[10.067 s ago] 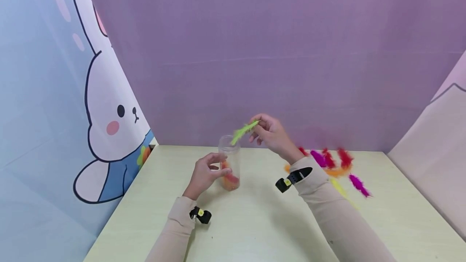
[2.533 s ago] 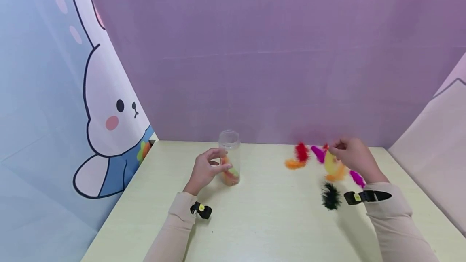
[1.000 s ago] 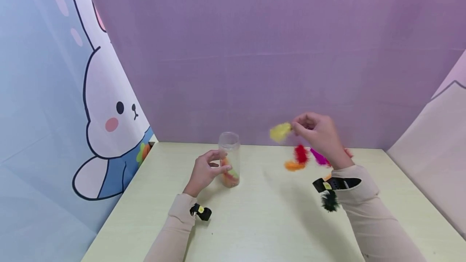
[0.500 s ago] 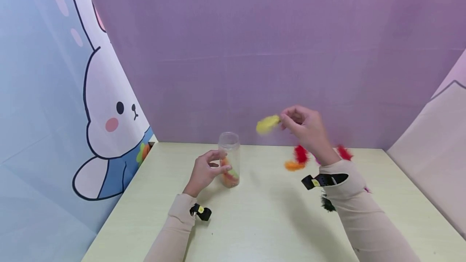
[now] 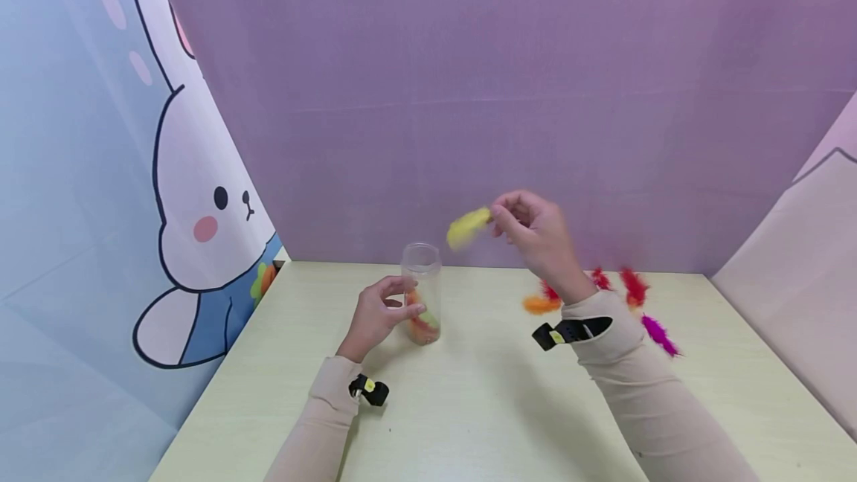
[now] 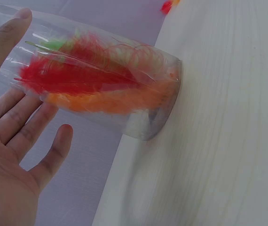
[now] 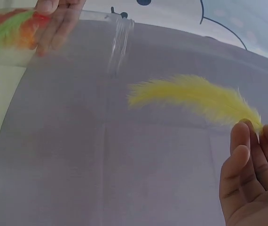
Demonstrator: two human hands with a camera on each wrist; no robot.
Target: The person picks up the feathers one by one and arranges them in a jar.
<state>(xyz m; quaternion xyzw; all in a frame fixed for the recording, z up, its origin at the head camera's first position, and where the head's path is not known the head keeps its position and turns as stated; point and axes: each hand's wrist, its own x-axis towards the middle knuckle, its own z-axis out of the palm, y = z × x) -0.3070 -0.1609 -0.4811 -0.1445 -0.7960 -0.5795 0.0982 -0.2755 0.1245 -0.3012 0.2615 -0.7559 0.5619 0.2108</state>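
Observation:
My left hand holds a clear plastic jar upright on the table, thumb on one side and fingers on the other. Its mouth has no lid on it. Red, orange and green feathers lie low inside, and the left wrist view shows a red feather above an orange feather. Up and to the right of the jar's mouth, my right hand pinches a yellow feather by its quill end between thumb and fingertips. The feather's free tip points left, towards the jar, apart from the rim.
On the right of the pale table lie loose feathers: an orange feather, red feathers and a magenta feather. My right forearm covers part of that area. A purple cloth hangs behind the table.
The green feather pinched earlier is in the jar. My right hand has picked the yellow feather off the pile and carried it left towards the jar. The black feather is now hidden; my left hand stays put.

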